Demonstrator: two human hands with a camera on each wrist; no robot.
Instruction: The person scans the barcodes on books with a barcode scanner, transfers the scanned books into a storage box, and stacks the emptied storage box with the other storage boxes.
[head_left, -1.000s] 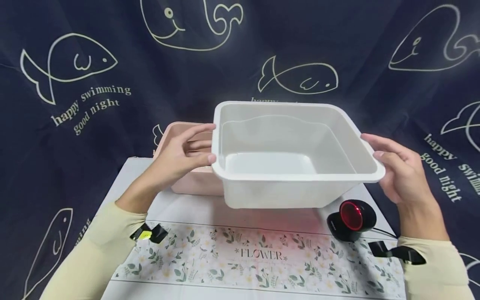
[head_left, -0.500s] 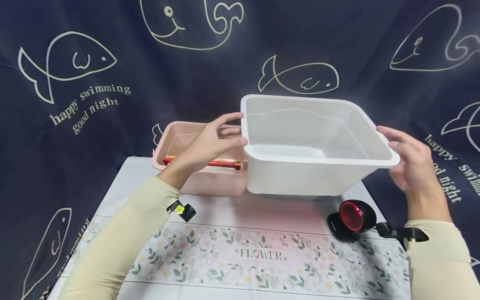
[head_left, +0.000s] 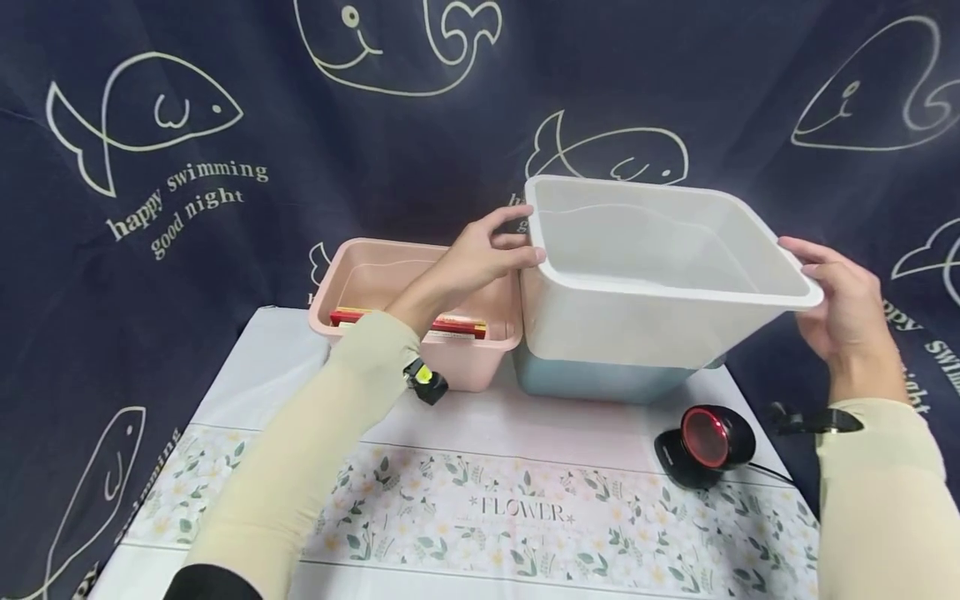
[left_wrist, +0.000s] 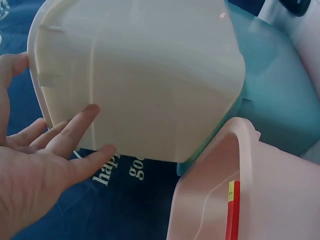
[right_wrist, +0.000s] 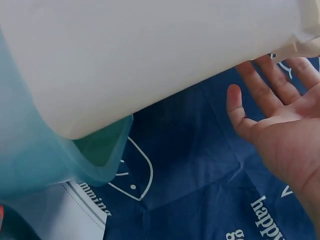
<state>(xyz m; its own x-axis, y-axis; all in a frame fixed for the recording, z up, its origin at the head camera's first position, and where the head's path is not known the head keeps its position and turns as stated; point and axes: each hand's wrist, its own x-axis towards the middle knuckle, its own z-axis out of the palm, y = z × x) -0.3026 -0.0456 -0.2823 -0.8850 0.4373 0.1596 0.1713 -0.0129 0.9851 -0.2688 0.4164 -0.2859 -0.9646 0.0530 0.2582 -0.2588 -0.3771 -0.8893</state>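
Both hands hold a white plastic bin (head_left: 637, 321) by the rim at its two ends. My left hand (head_left: 480, 254) grips the left end; in the left wrist view its fingertips (left_wrist: 90, 111) lie along the end wall under the lip. At the opposite end my right hand (head_left: 846, 308) holds the rim, with fingers (right_wrist: 262, 92) reaching beneath the lip in the right wrist view. The bin is tilted, its right end reaching out past a light blue bin (head_left: 592, 379). Its bottom sits low in the blue bin's opening, hiding most of that bin's inside.
A pink bin (head_left: 461, 367) stands left of the blue one, with flat red boxes or books (head_left: 459, 327) inside. A black device with a red-ringed face (head_left: 705, 437) stands at the front right, trailing a cable. A flower-patterned cloth (head_left: 517, 533) covers the table before a dark curtain (head_left: 420, 158).
Both hands have carried the white bin right and farther back, from partly in front of the pink bin to over the blue one. More of the pink and blue bins now shows.
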